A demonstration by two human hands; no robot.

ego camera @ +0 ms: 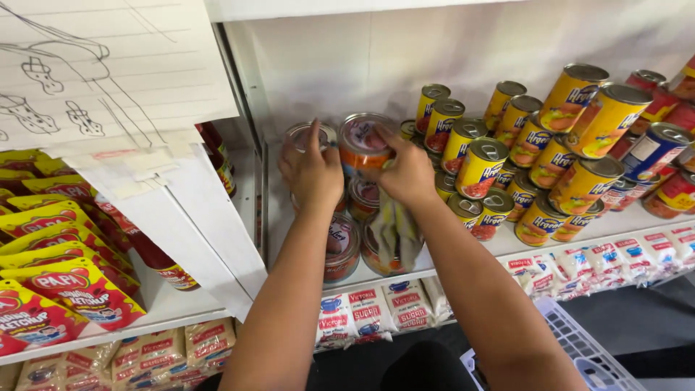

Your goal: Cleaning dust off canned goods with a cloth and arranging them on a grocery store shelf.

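My right hand (409,174) grips a short orange can (362,143) by its rim and side, holding it above a stack of similar flat cans (340,250) on the white shelf (507,242). A cloth (394,228) hangs down under that hand. My left hand (311,170) rests on another flat can (304,134) just left of the held one, fingers curled over its top. More of these cans sit beneath both hands, partly hidden by my forearms.
Several tall yellow cans (532,152) are stacked at the right, with red and blue cans (655,156) beyond. Sugar bags (376,308) fill the shelf below. Red sauce pouches (61,286) and bottles (217,156) stand at the left under a drawn-on paper sheet (108,65). A white basket (579,347) sits low right.
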